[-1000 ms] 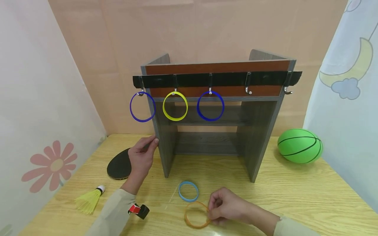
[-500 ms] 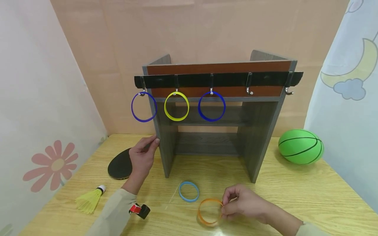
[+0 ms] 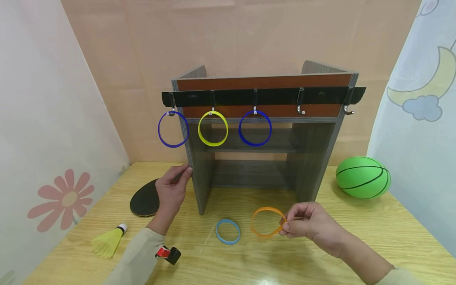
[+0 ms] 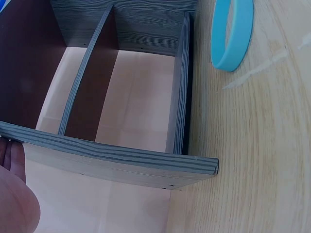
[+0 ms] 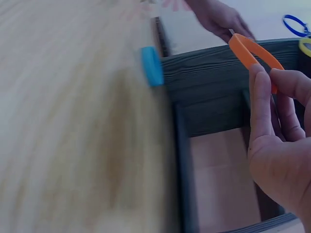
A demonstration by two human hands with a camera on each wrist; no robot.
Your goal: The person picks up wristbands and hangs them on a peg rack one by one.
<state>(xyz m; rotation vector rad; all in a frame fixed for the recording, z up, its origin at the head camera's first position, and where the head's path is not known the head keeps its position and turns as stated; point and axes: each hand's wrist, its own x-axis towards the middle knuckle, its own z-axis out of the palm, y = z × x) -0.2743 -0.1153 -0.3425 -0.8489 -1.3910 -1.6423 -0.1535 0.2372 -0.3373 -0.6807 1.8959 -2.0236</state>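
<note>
My right hand [image 3: 315,225] pinches the right edge of an orange wristband [image 3: 258,213], raised above the table in front of the shelf; in the right wrist view the orange band [image 5: 241,52] stands up from my fingertips. My left hand [image 3: 171,189] pinches the front edge of the grey shelf's left panel [image 3: 195,174]. From the shelf's hooks hang a thin blue band [image 3: 161,137], a yellow band [image 3: 200,136] and a thicker blue band [image 3: 242,137]. Two hooks on the right, one [image 3: 300,109] beside the other [image 3: 348,110], hold nothing. A light-blue band [image 3: 228,242] lies on the table.
A green ball [image 3: 362,177] sits right of the shelf. On the left lie a black paddle [image 3: 143,200], partly behind my left hand, and a yellow shuttlecock [image 3: 108,242]. Printed curtains [image 3: 92,99] stand around the table [image 3: 213,269].
My right hand has moved right, then upward, lifting the orange band off the table. My left hand stays at the panel, and the hanging bands keep their places.
</note>
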